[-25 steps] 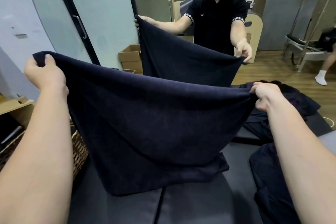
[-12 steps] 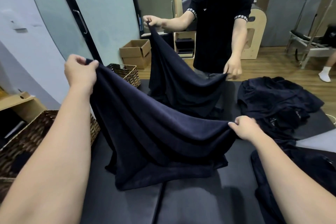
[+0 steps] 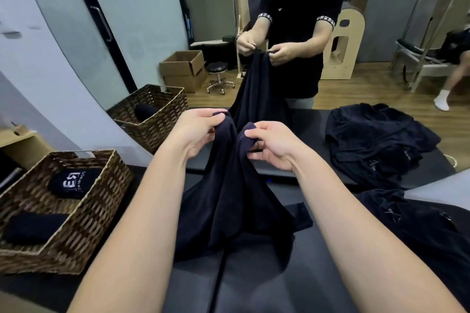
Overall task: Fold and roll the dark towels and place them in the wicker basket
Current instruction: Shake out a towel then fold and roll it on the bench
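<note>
Both my hands hold one dark navy towel by its top corners, brought close together over the black mat. My left hand pinches one corner and my right hand pinches the other, a small gap between them. The towel hangs doubled lengthwise, its lower end lying crumpled on the mat. At my left stands the wicker basket, with a rolled dark towel bearing white lettering and another dark roll inside.
A heap of unfolded dark towels lies on the mat at my right. What looks like a mirror ahead repeats the basket, the heap and a person in black holding a towel. A cardboard box and stool stand behind.
My hands have come together from wide apart, bringing the towel's two top corners side by side and lowering it. The view has tipped down, showing the basket at my left.
</note>
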Motion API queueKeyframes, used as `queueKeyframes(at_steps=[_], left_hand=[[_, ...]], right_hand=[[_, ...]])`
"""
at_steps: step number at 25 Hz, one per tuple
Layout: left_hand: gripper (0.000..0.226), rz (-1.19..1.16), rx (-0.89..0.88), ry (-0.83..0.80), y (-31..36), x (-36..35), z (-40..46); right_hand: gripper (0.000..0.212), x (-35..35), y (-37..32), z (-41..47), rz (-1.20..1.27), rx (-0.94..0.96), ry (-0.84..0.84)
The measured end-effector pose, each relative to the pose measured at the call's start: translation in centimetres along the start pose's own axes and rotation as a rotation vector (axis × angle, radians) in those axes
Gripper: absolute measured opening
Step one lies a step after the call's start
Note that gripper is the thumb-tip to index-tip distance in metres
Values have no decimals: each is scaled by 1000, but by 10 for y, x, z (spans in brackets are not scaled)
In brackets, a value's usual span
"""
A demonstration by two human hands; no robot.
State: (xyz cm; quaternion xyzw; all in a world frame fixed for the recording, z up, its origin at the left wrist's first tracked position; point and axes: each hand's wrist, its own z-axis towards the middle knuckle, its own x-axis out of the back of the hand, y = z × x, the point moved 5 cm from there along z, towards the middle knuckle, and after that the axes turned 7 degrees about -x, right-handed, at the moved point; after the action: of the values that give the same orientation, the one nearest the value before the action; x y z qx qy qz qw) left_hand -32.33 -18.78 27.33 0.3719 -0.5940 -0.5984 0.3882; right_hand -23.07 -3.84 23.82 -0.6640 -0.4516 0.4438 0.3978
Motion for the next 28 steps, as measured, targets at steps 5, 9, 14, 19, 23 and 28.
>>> queueKeyframes(at_steps=[5, 9, 14, 19, 23, 28], left_hand=[[10, 154, -185, 100, 11, -14, -16], [15, 154, -262, 159, 8, -11, -20], [16, 78, -330, 39, 3, -14, -30], [26, 82, -359, 18, -7, -12, -31], [33, 110, -365, 18, 5, -10, -29], [32, 6, -434, 97, 56, 2, -15]], right_hand=[[3, -18, -14, -3, 98, 139, 138], [13, -26, -13, -4, 137, 180, 120], [19, -30, -16, -6, 184, 230, 89], [10, -28, -18, -8, 31, 285, 201], [23, -20, -21, -7, -400, 481, 363], [25, -18, 12, 8, -695, 410, 277]])
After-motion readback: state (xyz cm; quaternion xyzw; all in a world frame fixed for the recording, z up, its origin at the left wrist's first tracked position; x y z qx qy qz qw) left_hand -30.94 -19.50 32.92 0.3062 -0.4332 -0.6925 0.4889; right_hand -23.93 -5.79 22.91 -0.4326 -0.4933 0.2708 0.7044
